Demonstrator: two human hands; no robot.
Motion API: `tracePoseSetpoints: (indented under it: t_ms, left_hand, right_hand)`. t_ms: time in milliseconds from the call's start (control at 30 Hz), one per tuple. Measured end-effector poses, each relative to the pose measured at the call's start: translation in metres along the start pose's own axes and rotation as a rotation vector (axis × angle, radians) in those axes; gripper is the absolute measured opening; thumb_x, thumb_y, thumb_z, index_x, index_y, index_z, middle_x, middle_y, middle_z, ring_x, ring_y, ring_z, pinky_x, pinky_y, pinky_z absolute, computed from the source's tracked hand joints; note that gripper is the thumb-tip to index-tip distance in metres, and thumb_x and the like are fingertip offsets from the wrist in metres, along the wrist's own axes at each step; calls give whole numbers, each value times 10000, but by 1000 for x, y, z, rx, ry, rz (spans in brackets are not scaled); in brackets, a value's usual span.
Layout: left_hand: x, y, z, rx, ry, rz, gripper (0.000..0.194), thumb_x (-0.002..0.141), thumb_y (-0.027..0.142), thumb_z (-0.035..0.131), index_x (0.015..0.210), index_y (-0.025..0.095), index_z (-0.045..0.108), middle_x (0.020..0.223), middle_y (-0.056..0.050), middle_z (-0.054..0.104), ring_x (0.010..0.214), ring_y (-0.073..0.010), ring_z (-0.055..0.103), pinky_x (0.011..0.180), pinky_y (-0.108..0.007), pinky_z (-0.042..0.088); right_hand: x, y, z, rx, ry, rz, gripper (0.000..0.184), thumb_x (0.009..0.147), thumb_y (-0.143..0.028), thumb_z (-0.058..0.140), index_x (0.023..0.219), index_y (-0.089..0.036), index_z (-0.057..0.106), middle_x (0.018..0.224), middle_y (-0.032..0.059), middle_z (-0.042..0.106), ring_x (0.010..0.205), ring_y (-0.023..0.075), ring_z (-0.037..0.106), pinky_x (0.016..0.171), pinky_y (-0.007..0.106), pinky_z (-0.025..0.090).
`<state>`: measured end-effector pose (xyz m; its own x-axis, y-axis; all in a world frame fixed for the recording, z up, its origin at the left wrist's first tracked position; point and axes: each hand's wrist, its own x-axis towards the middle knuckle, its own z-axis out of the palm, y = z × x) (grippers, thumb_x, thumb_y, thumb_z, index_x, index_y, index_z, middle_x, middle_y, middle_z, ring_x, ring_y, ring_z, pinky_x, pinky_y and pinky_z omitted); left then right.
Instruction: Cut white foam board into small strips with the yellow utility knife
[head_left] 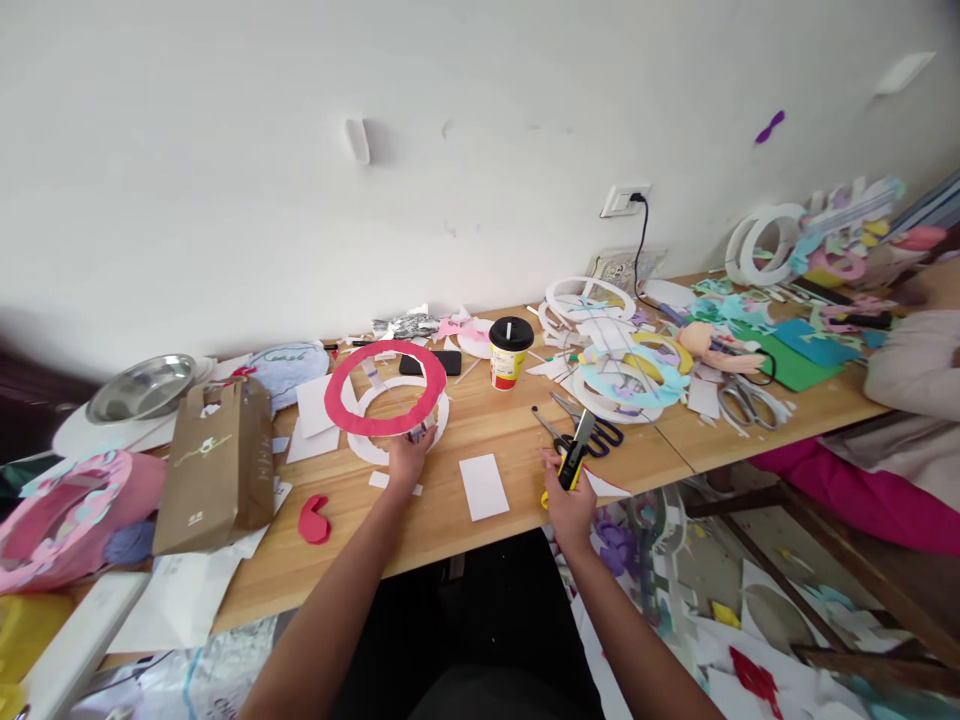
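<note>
My left hand is closed at the near right edge of a red paper ring, which is held slightly tilted. Beneath it a white ring shows, partly covered. My right hand grips a yellow and black utility knife, which points up and away from me. Black-handled scissors lie just beyond the knife, partly hidden by it. Between my hands a white paper rectangle lies flat on the table. A curved red scrap rests left of my left forearm.
Behind stand a lidded yellow cup and a black phone. At left are a brown paper bag and a metal bowl. Paper rings and scraps crowd the right, near another pair of scissors and another person's sleeve.
</note>
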<state>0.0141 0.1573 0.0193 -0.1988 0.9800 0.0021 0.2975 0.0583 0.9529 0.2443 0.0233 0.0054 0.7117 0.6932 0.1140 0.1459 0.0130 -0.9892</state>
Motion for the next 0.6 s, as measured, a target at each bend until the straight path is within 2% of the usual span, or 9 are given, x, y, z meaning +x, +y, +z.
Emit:
tracePoseSetpoints:
  t_ms: [233,433,600]
  left_hand:
    - [2,3,-2,36,-28,11,311,648,439,749,597,173,597,512,6,531,605,-182,555,511,-252,382]
    - [2,0,-2,64,-57,21,316,690,469,708,671,163,629,571,-8,573,621,-182,551,548,-263,393]
    - [4,-3,-8,81,-140,37,321,676,473,721,718,164,646,620,-4,592,623,-166,533,584,-265,392]
  right_hand:
    - [0,3,1,0,21,17,249,824,-426,635,917,-196,640,1057,105,737,1011,241,695,944,386,508]
    - [-2,3,3,6,55,-2,219,833,-405,633,903,-197,621,1022,99,738,955,231,703,901,381,522]
    - [-2,7,-2,-40,74,-3,239,828,-402,634,939,-190,639,1007,103,740,941,243,702,896,397,522]
